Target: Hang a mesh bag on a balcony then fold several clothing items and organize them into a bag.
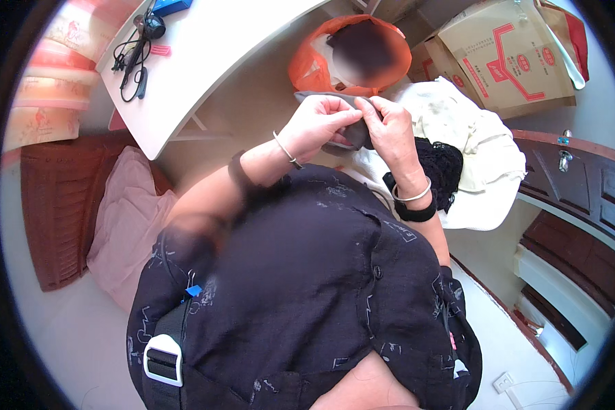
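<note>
A dark grey piece of cloth (357,134) is pinched between my two hands, at the upper middle of the view. My left hand (320,125) has its thumb and forefinger closed on the cloth's edge, with more of the fabric beneath the fingers. My right hand (391,132) grips the same cloth close beside it, the fingertips of both hands nearly touching. Just beyond the hands stands an orange plastic bag (307,56) with dark and white contents. Black lace fabric (438,166) lies by my right wrist, on white cloth.
A heap of white and cream cloth (471,138) lies at the right. Cardboard boxes (507,56) stand at the upper right. A white table (205,46) holds a coiled black cable (133,66) at the upper left. Pink cloth (128,220) hangs at a brown wooden piece of furniture (56,215).
</note>
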A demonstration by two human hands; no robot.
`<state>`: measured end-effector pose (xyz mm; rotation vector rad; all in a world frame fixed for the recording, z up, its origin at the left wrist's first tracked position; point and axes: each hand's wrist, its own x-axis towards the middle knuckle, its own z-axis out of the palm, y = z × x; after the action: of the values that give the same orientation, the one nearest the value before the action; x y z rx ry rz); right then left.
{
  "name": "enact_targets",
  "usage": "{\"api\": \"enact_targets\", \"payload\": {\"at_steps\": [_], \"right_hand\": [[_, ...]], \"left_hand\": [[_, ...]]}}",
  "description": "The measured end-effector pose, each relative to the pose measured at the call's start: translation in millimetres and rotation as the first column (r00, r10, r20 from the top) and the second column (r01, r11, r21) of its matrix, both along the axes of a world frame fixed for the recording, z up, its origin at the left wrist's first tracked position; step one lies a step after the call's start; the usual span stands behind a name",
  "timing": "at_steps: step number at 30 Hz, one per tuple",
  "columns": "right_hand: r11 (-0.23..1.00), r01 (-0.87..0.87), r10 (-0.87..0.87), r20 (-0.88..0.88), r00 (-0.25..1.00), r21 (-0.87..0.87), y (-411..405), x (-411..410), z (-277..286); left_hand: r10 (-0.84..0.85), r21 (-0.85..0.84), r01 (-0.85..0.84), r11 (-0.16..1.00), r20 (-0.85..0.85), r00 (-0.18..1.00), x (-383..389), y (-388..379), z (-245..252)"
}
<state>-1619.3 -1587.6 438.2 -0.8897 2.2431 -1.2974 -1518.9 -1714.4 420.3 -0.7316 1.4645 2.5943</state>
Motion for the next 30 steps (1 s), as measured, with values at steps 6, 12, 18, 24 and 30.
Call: {"api": "enact_targets", "payload": {"at_steps": [6,12,18,24,30], "right_hand": [[0.994,-0.095,0.109,0.308,0.945,-0.058,17.0,0.6,-15.4],[0.981,-0.114,0.175,0.460,0.871,-0.158,23.0,3.7,-15.7],[0.966,-0.216,0.228,-0.078,0.970,0.141,9.1,30.6,13.9],[0.983,-0.149,0.176,-0.316,0.932,0.108,8.1,38.4,-9.9],[0.980,-0.186,0.197,-0.266,0.944,0.064,14.5,30.1,-13.9]], "left_hand": [[0.030,0.063,-0.033,0.997,0.056,0.998,5.0,-1.2,2.1],[0.093,0.062,-0.099,0.993,0.102,0.990,9.8,0.4,-1.2],[0.104,0.054,-0.109,0.993,0.087,0.991,13.2,1.1,-7.0],[0.094,0.097,-0.105,0.990,0.109,0.990,16.0,4.7,-8.3],[0.057,0.100,-0.062,0.993,0.048,0.997,22.2,6.6,-8.6]]}}
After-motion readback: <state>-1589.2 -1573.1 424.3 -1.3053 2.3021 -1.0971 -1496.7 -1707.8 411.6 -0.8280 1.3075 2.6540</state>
